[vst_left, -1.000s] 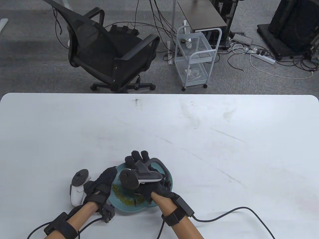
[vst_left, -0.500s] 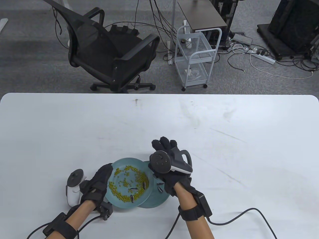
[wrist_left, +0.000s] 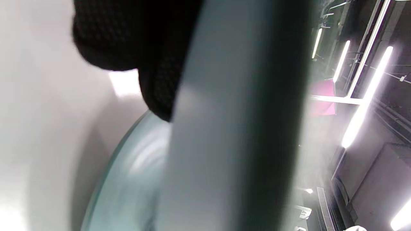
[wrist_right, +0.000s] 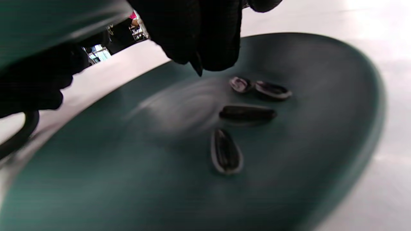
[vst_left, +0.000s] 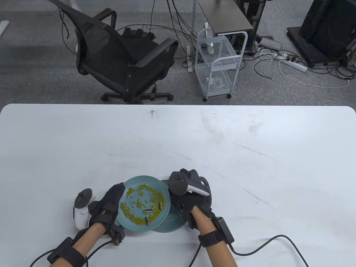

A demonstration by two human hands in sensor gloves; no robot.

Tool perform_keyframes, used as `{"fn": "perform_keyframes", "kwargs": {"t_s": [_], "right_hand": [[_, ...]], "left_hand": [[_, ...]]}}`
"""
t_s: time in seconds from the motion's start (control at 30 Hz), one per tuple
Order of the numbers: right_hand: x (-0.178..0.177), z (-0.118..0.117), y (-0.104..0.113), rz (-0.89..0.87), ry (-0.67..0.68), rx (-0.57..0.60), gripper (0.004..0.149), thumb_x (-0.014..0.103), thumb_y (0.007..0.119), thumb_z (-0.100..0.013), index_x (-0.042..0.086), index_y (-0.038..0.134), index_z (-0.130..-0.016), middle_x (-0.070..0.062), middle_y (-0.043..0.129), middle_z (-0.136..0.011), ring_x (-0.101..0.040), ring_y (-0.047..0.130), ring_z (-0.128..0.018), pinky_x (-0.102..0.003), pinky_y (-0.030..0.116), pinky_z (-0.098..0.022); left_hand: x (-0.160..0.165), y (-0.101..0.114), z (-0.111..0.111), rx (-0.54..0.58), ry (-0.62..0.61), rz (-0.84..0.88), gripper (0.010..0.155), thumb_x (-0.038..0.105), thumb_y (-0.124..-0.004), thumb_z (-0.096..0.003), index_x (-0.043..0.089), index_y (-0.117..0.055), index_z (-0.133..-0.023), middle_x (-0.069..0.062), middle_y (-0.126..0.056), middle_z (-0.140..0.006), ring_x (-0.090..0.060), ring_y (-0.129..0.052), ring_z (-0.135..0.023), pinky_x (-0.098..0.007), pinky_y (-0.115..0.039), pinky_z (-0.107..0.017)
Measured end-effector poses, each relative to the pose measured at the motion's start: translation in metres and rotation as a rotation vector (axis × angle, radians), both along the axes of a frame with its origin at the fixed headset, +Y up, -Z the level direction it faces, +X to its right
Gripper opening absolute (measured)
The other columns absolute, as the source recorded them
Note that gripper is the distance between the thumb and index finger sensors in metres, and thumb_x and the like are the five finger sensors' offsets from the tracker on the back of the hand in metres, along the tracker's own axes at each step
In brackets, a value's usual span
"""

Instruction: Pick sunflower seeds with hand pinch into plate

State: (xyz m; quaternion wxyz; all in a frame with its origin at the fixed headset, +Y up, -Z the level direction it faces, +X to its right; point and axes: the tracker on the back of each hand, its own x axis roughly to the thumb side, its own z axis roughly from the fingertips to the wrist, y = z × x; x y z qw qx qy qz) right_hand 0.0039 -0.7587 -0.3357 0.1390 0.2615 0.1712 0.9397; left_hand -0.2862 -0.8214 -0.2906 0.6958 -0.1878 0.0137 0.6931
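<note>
My left hand (vst_left: 112,198) grips the left rim of a teal plate (vst_left: 147,178) and holds it tilted above the table. That plate holds many green beans (vst_left: 133,214) and three sunflower seeds (vst_left: 160,206). It overlaps a second teal plate (vst_left: 173,222) lying on the table. My right hand (vst_left: 192,201) hovers low over the second plate. In the right wrist view its fingertips (wrist_right: 205,48) are pinched together just above the plate (wrist_right: 321,80), with what looks like a seed's tip poking out below. Several sunflower seeds (wrist_right: 226,154) lie there.
The white table (vst_left: 222,144) stretches far and right of the plates. A black cable (vst_left: 267,239) trails from my right wrist along the near edge. An office chair (vst_left: 119,55) and a white wire cart (vst_left: 218,64) stand beyond the far edge.
My right hand left the bean plate, swung right, then came down over the lower plate. The bean plate came into full view. My left hand kept its grip.
</note>
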Motion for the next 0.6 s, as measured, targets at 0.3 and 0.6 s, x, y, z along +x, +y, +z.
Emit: {"fn": "perform_keyframes", "kwargs": {"t_s": [0.3, 0.6], "right_hand": [[-0.0017, 0.0027, -0.0032, 0.042, 0.001, 0.023, 0.038, 0.022, 0.085, -0.06, -0.005, 0.085, -0.086, -0.04, 0.034, -0.114, -0.071, 0.019, -0.096, -0.081, 0.02, -0.062], [0.0028, 0.0033, -0.0005, 0.029, -0.018, 0.032, 0.041, 0.022, 0.085, -0.06, -0.007, 0.083, -0.089, -0.04, 0.032, -0.114, -0.071, 0.018, -0.096, -0.081, 0.019, -0.062]], "left_hand": [[0.0003, -0.0004, -0.0012, -0.005, -0.009, 0.002, 0.049, 0.054, -0.057, -0.0634, 0.026, -0.054, -0.103, -0.005, -0.091, -0.075, -0.02, -0.105, -0.039, -0.036, -0.087, -0.033], [0.0016, 0.0001, -0.0006, -0.006, -0.02, 0.008, 0.049, 0.054, -0.057, -0.0634, 0.025, -0.054, -0.103, -0.005, -0.091, -0.075, -0.02, -0.105, -0.039, -0.036, -0.087, -0.033]]}}
